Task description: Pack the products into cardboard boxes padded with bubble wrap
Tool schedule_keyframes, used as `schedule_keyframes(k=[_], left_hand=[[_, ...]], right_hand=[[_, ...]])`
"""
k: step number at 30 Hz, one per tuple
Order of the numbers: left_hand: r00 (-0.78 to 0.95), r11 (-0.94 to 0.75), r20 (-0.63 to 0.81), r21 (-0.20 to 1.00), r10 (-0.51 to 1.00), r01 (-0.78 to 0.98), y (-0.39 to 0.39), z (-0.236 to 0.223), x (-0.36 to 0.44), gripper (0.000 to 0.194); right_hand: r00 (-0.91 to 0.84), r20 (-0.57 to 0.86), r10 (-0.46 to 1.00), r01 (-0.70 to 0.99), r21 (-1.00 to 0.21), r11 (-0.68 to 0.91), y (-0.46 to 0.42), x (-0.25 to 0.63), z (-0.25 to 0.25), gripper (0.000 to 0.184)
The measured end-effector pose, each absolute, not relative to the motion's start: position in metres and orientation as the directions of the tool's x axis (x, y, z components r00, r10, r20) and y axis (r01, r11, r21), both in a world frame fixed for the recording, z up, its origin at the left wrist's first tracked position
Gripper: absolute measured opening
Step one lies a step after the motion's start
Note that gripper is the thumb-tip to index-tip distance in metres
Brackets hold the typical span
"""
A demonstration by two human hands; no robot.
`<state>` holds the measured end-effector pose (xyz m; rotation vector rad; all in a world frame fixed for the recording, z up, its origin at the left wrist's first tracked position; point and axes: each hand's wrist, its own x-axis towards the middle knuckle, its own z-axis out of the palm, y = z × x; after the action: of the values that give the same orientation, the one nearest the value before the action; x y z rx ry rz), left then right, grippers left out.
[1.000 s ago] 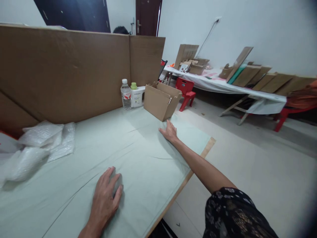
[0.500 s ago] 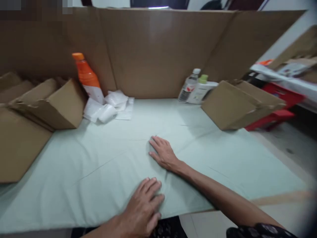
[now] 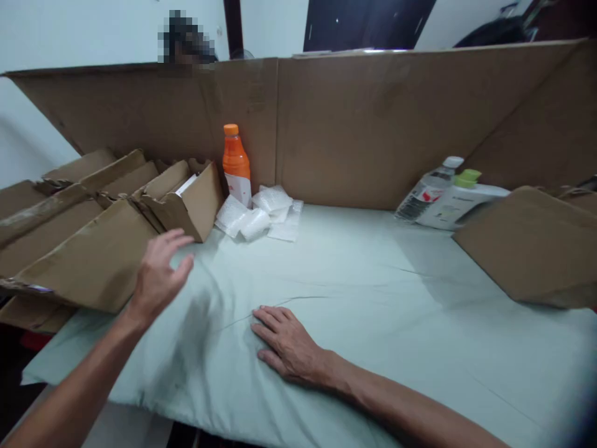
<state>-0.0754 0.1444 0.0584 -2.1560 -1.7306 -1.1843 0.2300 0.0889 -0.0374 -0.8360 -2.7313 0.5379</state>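
My left hand (image 3: pixel 161 270) is raised over the left part of the table, close to the cardboard boxes (image 3: pixel 93 261). Its fingers are apart and nothing is in them. Flat on the pale green cloth (image 3: pixel 354 348) lies my right hand (image 3: pixel 286 342), fingers spread and holding nothing. Beyond the left hand, an orange bottle (image 3: pixel 236 162) with an orange cap stands against the cardboard wall. Bubble-wrap pieces (image 3: pixel 254 224) lie at its foot.
A tall cardboard wall (image 3: pixel 354 130) closes off the back. At the right rear lean a clear plastic bottle (image 3: pixel 426 190) and a white bottle with a green cap (image 3: pixel 454 202), beside another cardboard box (image 3: pixel 536 249). A person's head (image 3: pixel 184 40), blurred, shows behind the wall.
My left hand has lifted from the near edge and moved left and forward toward the boxes. The right hand stays on the cloth. The view has turned left.
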Motion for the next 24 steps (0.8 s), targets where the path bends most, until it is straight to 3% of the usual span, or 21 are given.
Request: schedule_keyframes(k=[3,5,10,15,21,24], left_hand=[[-0.194,-0.093,0.66,0.373,0.725,0.923,0.205,0.086,-0.102,0.042],[-0.233,-0.044,0.619,0.398,0.75,0.916,0.233,0.095,-0.104,0.045],[-0.332,0.061,0.527,0.465,0.782,0.883,0.263,0.093,-0.093,0.014],[-0.308,0.033,0.57,0.441,0.762,0.897,0.253,0.094,-0.09,0.014],[-0.322,0.045,0.586,0.437,0.744,0.898,0.254,0.106,-0.089,0.033],[-0.391,0.106,0.55,0.477,0.738,0.873,0.265,0.109,-0.086,0.018]], right_hand=[[-0.8,0.113,0.589,0.497,-0.423,0.757,0.089,0.231,-0.037,0.046],[-0.797,0.109,0.594,0.501,-0.429,0.752,0.089,0.232,-0.037,0.046],[-0.789,0.113,0.604,0.506,-0.438,0.743,0.089,0.232,-0.038,0.045],[-0.79,0.136,0.598,0.492,-0.44,0.751,0.089,0.232,-0.039,0.044],[-0.792,0.131,0.597,0.495,-0.436,0.752,0.088,0.232,-0.037,0.044],[-0.792,0.137,0.595,0.496,-0.424,0.758,0.088,0.232,-0.036,0.045]])
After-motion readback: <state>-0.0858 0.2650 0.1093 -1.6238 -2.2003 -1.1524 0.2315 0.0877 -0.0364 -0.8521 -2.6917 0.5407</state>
